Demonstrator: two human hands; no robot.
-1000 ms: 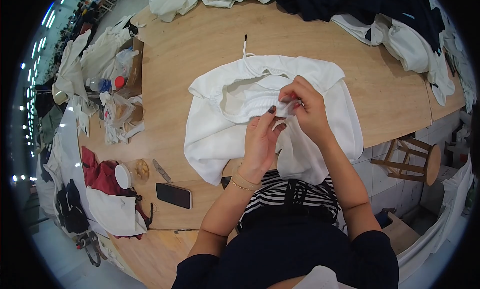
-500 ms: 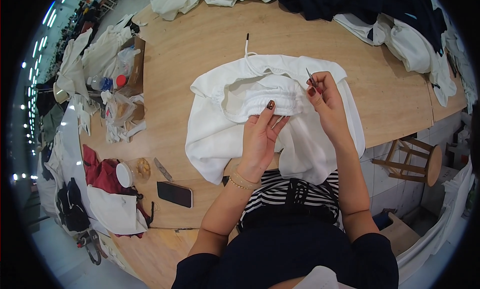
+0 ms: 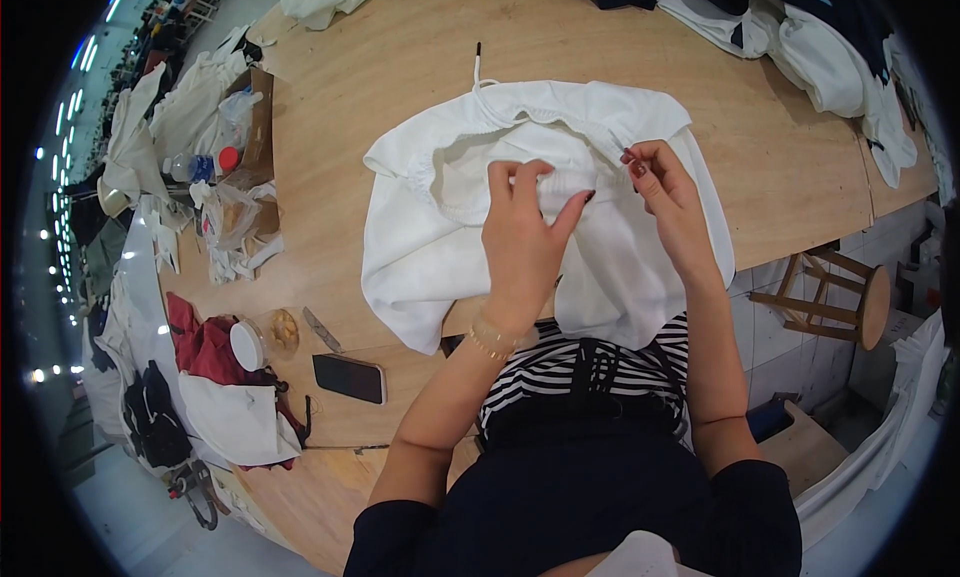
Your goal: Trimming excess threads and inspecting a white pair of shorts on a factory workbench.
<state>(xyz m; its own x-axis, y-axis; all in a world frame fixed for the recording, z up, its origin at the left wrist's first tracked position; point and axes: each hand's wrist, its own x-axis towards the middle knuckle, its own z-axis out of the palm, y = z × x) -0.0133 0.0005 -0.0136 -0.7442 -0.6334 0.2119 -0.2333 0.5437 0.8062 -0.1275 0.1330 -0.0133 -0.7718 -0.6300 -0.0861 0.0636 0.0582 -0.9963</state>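
Observation:
A white garment (image 3: 410,267) with a gathered elastic waist opening lies spread on the wooden table in front of me. From its far edge a white drawstring (image 3: 480,82) with a dark tip sticks out. My left hand (image 3: 525,227) is bent over the bunched inner band, back of the hand upward, with cloth between thumb and fingers. Right of it, my right hand (image 3: 660,182) pinches a small pointed metal tool (image 3: 617,143), its tip close to the waist opening. Most of the tool is hidden by my fingers.
On the left are a phone (image 3: 348,378), a folding knife or similar blade (image 3: 321,330), a jar with a white lid (image 3: 247,346), red cloth (image 3: 200,337) and a cardboard box (image 3: 261,127) with bottles. Dark and white garments (image 3: 820,67) lie far right; a wooden stool (image 3: 870,307) stands below.
My left hand has turned over from holding the band with the thumb on top to back upward. My right hand has tilted the tool lower. The view has shifted slightly.

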